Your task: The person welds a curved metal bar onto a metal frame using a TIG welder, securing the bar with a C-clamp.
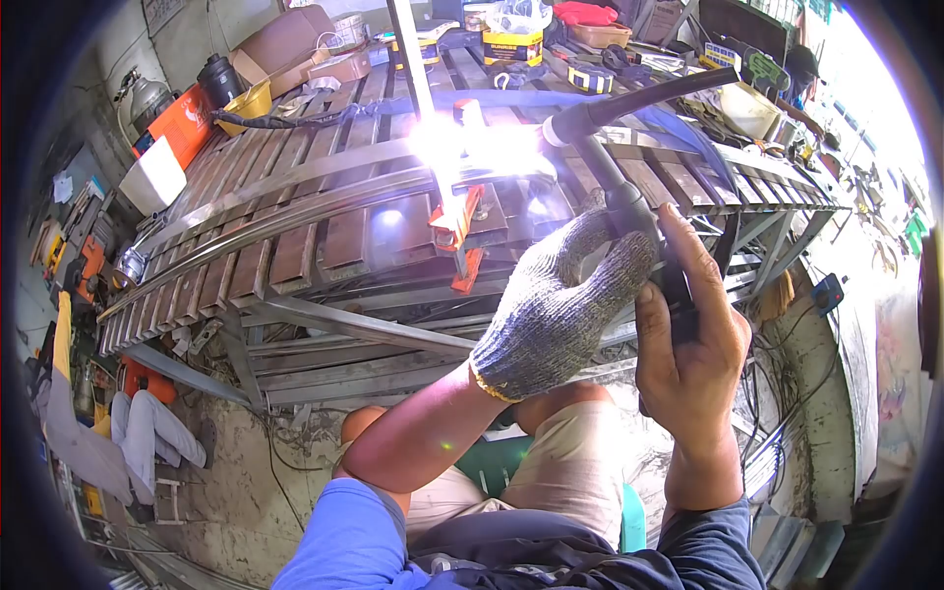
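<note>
In the middle of the head view, a black welding torch [600,162] points left, with a glaring white arc at its tip beside an upright metal bar [408,59]. One hand wears a grey knitted glove [570,295]; this arm comes from the left, so it is my left hand, closed round the torch handle. My right hand [696,339] is bare and grips the lower handle, its index finger extended upward along it. An orange clamp [455,218] sits at the slatted bench's edge, under the arc. Glare hides the bar's joint.
The slatted metal bench [246,241] spans the view. A yellow box [512,47], a yellow bowl [246,103] and an orange container [180,128] stand toward the back. Another person's trousered legs [152,438] show at lower left. Cables [767,403] hang at right.
</note>
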